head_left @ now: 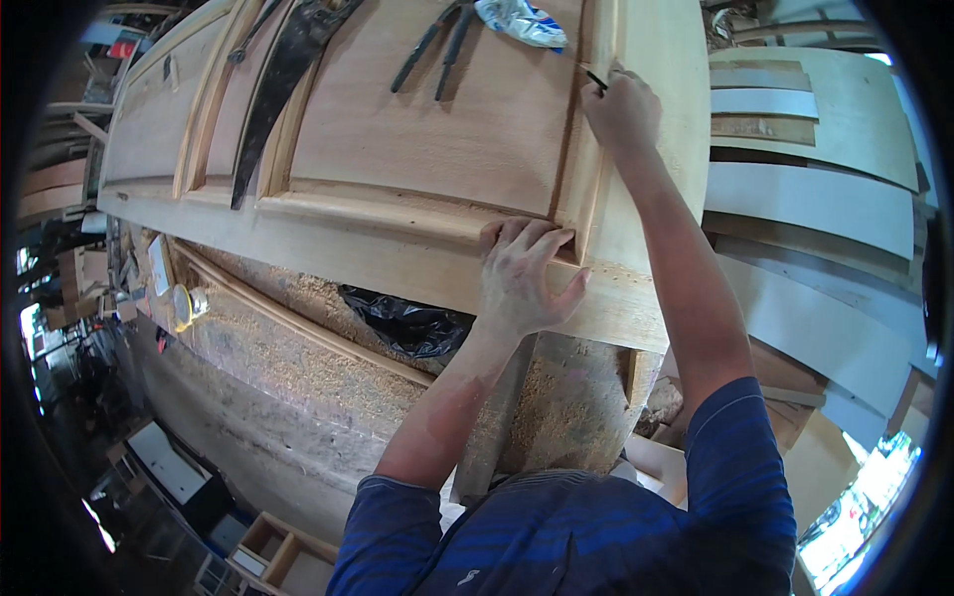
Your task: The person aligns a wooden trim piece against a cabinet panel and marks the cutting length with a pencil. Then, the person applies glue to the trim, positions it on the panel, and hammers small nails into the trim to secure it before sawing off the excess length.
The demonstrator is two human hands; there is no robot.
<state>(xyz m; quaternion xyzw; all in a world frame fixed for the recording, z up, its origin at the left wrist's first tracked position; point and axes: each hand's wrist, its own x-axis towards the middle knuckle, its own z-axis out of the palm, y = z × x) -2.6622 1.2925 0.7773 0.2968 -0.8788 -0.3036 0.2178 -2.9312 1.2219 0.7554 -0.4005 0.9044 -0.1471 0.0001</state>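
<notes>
A wooden panel door (427,139) with raised mouldings lies flat before me. My left hand (522,273) rests on its near rail by the inner corner of the moulding, thumb and fingers apart, holding nothing. Farther up, my right hand (626,107) is closed around a thin black pencil-like stick (596,79), beside the right-hand moulding (596,149). Most of that stick is hidden in the fingers, so its kind is unclear. Pliers-like dark handles (437,50), a handsaw (283,89) and a white and blue plastic packet (524,22) lie on the door.
Below the door, a sawdust-covered bench (298,368) holds long wooden strips (298,323) and a black plastic bag (407,323). Stacked boards (805,209) stand at the right. A wooden box with compartments (283,556) is at the lower left.
</notes>
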